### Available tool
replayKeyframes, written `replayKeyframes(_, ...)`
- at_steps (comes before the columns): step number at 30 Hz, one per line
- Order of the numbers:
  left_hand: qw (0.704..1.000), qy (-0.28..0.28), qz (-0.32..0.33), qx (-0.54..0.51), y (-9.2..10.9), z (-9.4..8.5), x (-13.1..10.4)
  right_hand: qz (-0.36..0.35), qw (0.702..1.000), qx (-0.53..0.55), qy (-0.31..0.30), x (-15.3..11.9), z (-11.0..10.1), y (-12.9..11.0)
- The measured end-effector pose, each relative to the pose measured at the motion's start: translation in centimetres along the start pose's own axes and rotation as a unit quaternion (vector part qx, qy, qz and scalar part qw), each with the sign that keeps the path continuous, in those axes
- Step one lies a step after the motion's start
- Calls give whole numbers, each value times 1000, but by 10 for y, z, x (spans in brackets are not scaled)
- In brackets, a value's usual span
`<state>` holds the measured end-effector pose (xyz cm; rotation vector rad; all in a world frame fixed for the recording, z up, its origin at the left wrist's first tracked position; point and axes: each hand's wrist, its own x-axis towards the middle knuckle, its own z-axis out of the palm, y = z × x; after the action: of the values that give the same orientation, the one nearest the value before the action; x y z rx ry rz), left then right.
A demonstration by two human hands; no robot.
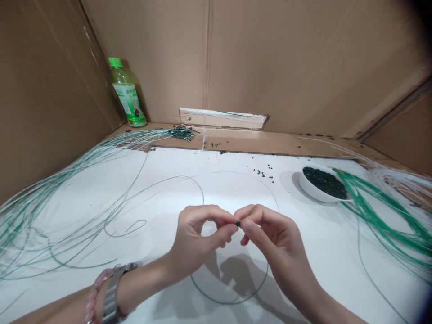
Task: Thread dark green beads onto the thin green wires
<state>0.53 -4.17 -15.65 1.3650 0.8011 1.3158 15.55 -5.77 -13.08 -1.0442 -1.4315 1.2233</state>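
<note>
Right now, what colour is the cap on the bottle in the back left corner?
The cap is bright green, seen in the head view.

L wrist, lower left of frame: pink beaded bracelet (92, 300) w/ rounded beads, plus wide silver-grey metal band (112, 297). R wrist (319, 299) bare, no sleeve visible.

"What's cut off right of the bowl (312, 191)?"
"Green strands (353, 182) and white strands (400, 177), by the picture's edge."
"And left of the bowl?"
"Fingertips of the left hand (199, 238) and right hand (283, 236) partly hide a tiny green piece (238, 223). The bottle (128, 96), farther left, has blurred lettering."
"Bits (324, 182) inside the bowl?"
"Too small to tell apart."
</note>
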Motion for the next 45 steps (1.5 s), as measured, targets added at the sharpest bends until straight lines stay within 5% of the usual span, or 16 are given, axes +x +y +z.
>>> replayKeyframes(21,997,-27,-50,-55,1,2,-1,-201,970,-125,59,-1,5,6)
replayKeyframes(27,993,-38,-77,-86,-1,1,0,-193,973,-113,54,0,0,8)
replayKeyframes(35,990,-14,-88,-105,0,-1,2,-302,900,-311,49,3,-12,-6)
replayKeyframes(45,995,-36,-41,-88,-2,-1,0,-325,883,-337,49,4,-10,-7)
